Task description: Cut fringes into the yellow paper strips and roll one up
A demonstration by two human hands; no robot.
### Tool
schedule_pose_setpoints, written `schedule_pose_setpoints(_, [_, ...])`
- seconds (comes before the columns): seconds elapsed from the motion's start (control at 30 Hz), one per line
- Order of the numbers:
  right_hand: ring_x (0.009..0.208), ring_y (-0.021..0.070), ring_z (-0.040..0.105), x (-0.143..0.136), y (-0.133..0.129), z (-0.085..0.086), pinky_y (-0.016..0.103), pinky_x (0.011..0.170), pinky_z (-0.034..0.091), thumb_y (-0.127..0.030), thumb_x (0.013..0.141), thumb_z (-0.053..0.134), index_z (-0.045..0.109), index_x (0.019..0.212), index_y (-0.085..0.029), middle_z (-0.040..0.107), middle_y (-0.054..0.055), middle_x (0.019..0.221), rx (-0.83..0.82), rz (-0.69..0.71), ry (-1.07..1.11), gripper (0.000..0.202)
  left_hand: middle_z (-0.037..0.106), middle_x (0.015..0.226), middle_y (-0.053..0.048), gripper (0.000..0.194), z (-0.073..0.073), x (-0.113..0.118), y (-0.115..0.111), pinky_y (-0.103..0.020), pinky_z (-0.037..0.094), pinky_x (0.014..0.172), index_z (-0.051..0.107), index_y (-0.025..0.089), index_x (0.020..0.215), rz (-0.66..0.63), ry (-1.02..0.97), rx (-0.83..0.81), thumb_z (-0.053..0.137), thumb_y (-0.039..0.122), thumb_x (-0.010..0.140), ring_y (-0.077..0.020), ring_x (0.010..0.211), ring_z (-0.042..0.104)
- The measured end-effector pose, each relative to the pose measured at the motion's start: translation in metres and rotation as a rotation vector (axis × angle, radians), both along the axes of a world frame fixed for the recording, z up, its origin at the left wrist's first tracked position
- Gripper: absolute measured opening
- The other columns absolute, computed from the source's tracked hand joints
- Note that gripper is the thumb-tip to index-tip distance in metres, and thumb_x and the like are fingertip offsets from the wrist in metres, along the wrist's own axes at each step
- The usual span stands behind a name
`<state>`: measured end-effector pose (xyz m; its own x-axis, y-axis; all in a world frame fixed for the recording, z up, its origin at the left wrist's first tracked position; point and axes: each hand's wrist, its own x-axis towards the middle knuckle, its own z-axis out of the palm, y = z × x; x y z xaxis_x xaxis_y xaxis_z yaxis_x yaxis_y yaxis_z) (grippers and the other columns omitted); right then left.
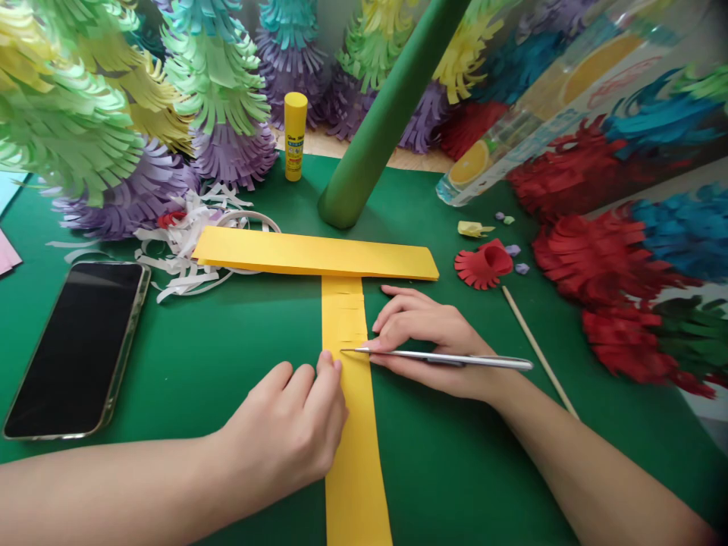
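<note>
While pinned, yellow strip (pixel 353 425) lengthwise away, scissors (pixel 444 357) crosswise.

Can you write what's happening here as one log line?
left hand: pressing yellow strip | right hand: holding scissors, blades at strip edge | mat: green

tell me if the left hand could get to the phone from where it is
Probably yes: the left hand rests on the yellow strip, and only bare green mat lies between it and the phone.

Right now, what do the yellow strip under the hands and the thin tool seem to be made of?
The yellow strip looks like matte paper: flat, thin, with small cuts along its edge. The thin tool in the right hand seems polished metal, silvery and reflective; possibly scissors.
</note>
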<state>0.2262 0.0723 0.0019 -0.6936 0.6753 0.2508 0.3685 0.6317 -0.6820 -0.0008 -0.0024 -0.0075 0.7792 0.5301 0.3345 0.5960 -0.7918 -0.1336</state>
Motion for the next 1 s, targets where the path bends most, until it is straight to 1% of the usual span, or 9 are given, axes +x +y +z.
schedule_pose_setpoints(0.17, [0.071,0.0127,0.062,0.0005,0.0007,0.0005,0.045,0.103,0.042,-0.016,0.080,0.068,0.066,0.081,-0.022,0.070,-0.002,0.073,0.010,0.030,-0.013,0.006,0.069,0.100,-0.020,0.027,0.0003,0.0001,-0.0002,-0.031,0.039,0.049,0.065,0.003,0.102,0.007,-0.001,0.008,0.061,0.019,0.081,-0.0180,0.058,0.058])
schedule_pose_setpoints(0.43, [0.075,0.0136,0.065,0.0014,0.0016,0.0028,0.044,0.104,0.043,-0.019,0.083,0.064,0.066,0.081,-0.021,0.071,0.000,0.074,0.019,0.051,-0.016,0.004,0.069,0.100,-0.019,0.026,0.0027,0.0004,0.0005,-0.031,0.039,0.050,0.066,0.004,0.100,0.001,0.002,-0.002,0.062,0.021,0.081,-0.0188,0.060,0.060])
schedule_pose_setpoints(0.67, [0.076,0.0133,0.067,0.0027,0.0029,0.0050,0.045,0.108,0.040,-0.018,0.084,0.063,0.065,0.082,-0.020,0.072,0.001,0.073,-0.008,0.071,-0.011,0.004,0.068,0.101,-0.019,0.025,0.0008,-0.0005,-0.0004,-0.032,0.039,0.052,0.065,0.005,0.101,0.001,0.016,-0.007,0.058,0.019,0.082,-0.0195,0.063,0.060])
schedule_pose_setpoints(0.8, [0.077,0.0134,0.067,0.0064,0.0036,0.0066,0.044,0.106,0.042,-0.018,0.083,0.064,0.066,0.082,-0.020,0.072,0.001,0.074,-0.011,0.069,-0.020,0.003,0.067,0.102,-0.019,0.024,0.0005,-0.0008,-0.0004,-0.032,0.039,0.053,0.064,0.005,0.102,-0.004,0.016,-0.012,0.056,0.017,0.083,-0.0198,0.064,0.061])
schedule_pose_setpoints(1.0, [0.076,0.0138,0.068,0.0101,0.0048,0.0081,0.043,0.105,0.044,-0.019,0.083,0.064,0.066,0.082,-0.021,0.073,0.001,0.075,-0.016,0.075,-0.036,0.004,0.068,0.100,-0.019,0.023,0.0003,-0.0010,0.0001,-0.032,0.040,0.053,0.065,0.005,0.101,-0.012,0.007,0.000,0.058,0.017,0.082,-0.0197,0.065,0.061])
